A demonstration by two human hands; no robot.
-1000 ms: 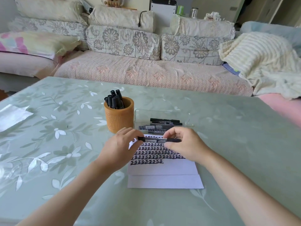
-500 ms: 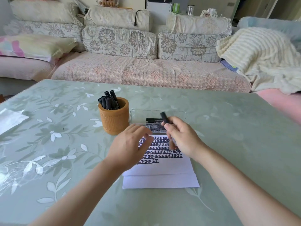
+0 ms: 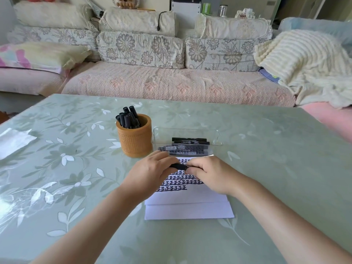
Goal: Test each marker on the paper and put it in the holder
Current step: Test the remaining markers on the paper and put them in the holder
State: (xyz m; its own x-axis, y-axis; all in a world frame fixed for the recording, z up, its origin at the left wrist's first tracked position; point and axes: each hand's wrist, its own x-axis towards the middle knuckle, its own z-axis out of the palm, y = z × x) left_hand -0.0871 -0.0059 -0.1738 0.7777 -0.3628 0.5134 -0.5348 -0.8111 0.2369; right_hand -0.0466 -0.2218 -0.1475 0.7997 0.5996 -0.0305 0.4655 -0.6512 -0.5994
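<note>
Your left hand and right hand are both clamped on one black marker. It lies level between them, just above the far part of the paper. Only a short stretch of the barrel shows between your fingers, so I cannot tell whether the cap is on or off. Judging by the two-handed hold, you are working the cap.

Move your hands straight along the line of the barrel, without bending it. Keep one hand fixed on the body and let the other do the moving. If the tip is bare, keep it clear of your fingers.

For the test mark, use the bare white space. The nearest row of black marks stops short on its right side, so there is room to go on there, and more on the near side of it. Press the paper flat with your left hand while you write; a second sheet lies under it and the top one may slide.

The holder stands on the table at the far left of the paper, just beside the clear tray. It has a cluster of markers leaning to its left side, so drop this one into the open right side. The untested markers lie flat in the tray, just beyond the paper's far edge, within easy reach of your right hand.
</note>
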